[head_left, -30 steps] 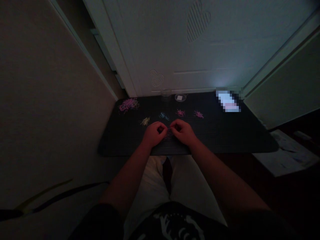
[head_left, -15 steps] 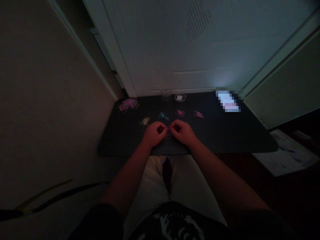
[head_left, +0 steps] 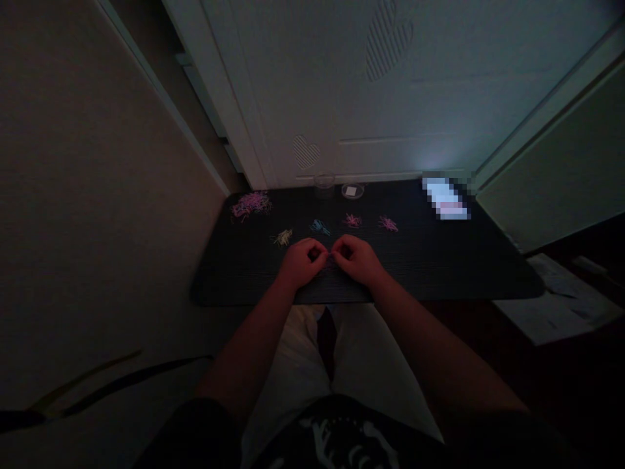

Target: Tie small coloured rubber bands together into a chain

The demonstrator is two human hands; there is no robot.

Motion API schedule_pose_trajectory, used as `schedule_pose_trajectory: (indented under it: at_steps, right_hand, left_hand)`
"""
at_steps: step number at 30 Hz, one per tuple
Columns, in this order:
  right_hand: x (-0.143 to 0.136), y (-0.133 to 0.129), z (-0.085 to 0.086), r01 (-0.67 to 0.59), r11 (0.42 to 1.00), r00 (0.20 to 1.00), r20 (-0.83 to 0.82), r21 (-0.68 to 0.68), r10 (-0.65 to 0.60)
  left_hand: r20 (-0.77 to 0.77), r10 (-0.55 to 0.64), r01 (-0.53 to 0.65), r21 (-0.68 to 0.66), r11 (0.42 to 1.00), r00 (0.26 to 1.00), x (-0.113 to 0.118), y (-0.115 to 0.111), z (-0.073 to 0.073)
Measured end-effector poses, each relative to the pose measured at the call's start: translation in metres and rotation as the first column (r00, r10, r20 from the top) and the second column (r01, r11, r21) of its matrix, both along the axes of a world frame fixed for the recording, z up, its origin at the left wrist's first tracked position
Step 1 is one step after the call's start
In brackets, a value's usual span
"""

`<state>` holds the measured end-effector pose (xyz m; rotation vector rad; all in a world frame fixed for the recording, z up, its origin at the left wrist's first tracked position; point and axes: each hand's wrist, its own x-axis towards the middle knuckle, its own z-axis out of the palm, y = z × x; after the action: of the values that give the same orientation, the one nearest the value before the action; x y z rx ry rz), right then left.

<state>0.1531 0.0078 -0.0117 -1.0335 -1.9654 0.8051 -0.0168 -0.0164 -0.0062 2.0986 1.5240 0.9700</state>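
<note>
My left hand point(head_left: 303, 262) and my right hand point(head_left: 358, 259) meet near the front of the dark table point(head_left: 454, 267), fingertips pinched almost together. Something small and thin, too dark to identify, is between them. Just beyond the hands lie a pale yellow pile of thin strands point(head_left: 283, 238), a blue pile point(head_left: 319, 227), a red-pink pile point(head_left: 352, 221) and a pink pile point(head_left: 388, 223). A larger mixed pile, mostly pink and purple point(head_left: 251, 205), sits at the back left.
At the back edge stand a clear round container point(head_left: 324, 185) and a clear lid point(head_left: 352, 191) with a white square. A bright, pixelated phone-like object point(head_left: 445, 197) is at the back right. White sheets point(head_left: 561, 299) lie lower down at the right.
Both hands keep nearly the same pinched pose, with only a very slight shift at the fingertips. The piles have not moved.
</note>
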Motion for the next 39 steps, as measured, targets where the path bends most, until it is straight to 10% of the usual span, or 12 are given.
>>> schedule_pose_trajectory:
  at_steps: [39]
  right_hand:
    - [-0.0003, -0.0018, 0.0020, 0.023, 0.999, 1.000, -0.019, -0.033, -0.023]
  left_hand:
    - [0.032, 0.011, -0.011, 0.014, 1.000, 0.999, 0.0001, -0.0008, 0.0024]
